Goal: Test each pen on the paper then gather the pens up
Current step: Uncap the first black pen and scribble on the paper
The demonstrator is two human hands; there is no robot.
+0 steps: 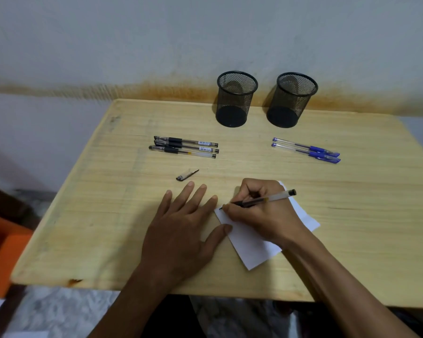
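My right hand (259,213) grips an uncapped black pen (274,197), its tip touching the top left corner of a small white paper (252,250). My left hand (181,228) lies flat on the table with fingers spread, its thumb pressing the paper's left edge. The pen's cap (186,175) lies loose just beyond my left fingers. Three capped black pens (183,147) lie side by side at the middle left. Two capped blue pens (307,150) lie together at the middle right.
Two black mesh pen cups, one (235,100) behind the black pens and one (292,101) to its right, stand at the wooden table's (108,215) far edge against the wall. An orange object (0,247) sits off the left side.
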